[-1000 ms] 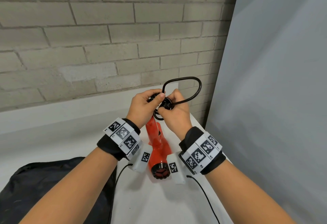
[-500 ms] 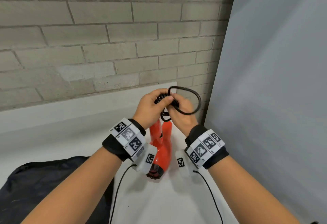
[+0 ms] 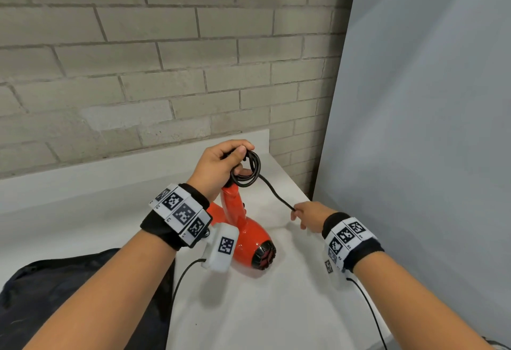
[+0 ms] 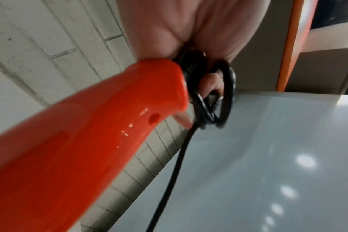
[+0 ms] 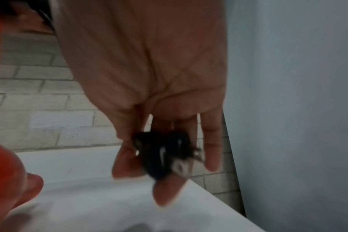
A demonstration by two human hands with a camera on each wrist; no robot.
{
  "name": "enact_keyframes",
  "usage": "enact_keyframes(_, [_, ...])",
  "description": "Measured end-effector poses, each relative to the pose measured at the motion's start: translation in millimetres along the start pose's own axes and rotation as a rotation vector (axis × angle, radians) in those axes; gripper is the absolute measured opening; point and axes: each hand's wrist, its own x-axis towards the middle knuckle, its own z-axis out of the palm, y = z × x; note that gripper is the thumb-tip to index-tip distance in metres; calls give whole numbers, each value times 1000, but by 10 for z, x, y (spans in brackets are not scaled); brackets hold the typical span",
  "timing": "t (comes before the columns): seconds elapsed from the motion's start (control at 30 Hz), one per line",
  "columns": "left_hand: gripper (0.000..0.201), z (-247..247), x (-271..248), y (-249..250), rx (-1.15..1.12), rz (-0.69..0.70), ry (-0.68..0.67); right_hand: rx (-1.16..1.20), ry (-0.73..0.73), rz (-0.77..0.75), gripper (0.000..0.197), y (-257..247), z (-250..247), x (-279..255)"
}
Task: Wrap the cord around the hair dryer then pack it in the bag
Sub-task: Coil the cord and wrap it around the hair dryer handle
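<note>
The person is wearing no sleeves, so both forearms are showing bare. Just behind the left hand [image 3: 218, 167], a black fabric wristband [image 3: 168, 228] is going around the wrist, and a white strip [image 3: 181, 212] with square black-and-white coded markers is lying over it; a white box [image 3: 222, 250] with one more marker is hanging under this wrist, with a thin black cable [image 3: 184, 275] running from it. Behind the right hand [image 3: 309, 215] the same black band [image 3: 359, 250], white marker strip [image 3: 345, 234] and thin black cable [image 3: 367, 308] are showing.
</note>
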Motion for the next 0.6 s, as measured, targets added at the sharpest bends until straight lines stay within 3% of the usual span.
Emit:
enact_keyframes(0.13, [24,-15,-23,14,-21,-39,-54,-136,-29,40,33,-85,-24,-40])
enact_keyframes(0.2, [34,-37,-34,22,39,-39,-108,-111,14,-4,33,-150,-41,-41])
enact_keyframes(0.33, [43,-98,-31,47,174,4,-203,420,94,-321,45,-383,-134,-83])
enact_keyframes(0.47, [43,-94,-17,57,229,28,-237,672,63,-624,43,-584,-202,-124])
enact_keyframes(0.53, [38,-101,-8,54,222,29,-205,805,7,-633,28,-606,-215,-140])
enact_keyframes(0.6, [31,-95,-8,53,211,19,-184,871,67,-548,26,-617,-255,-158])
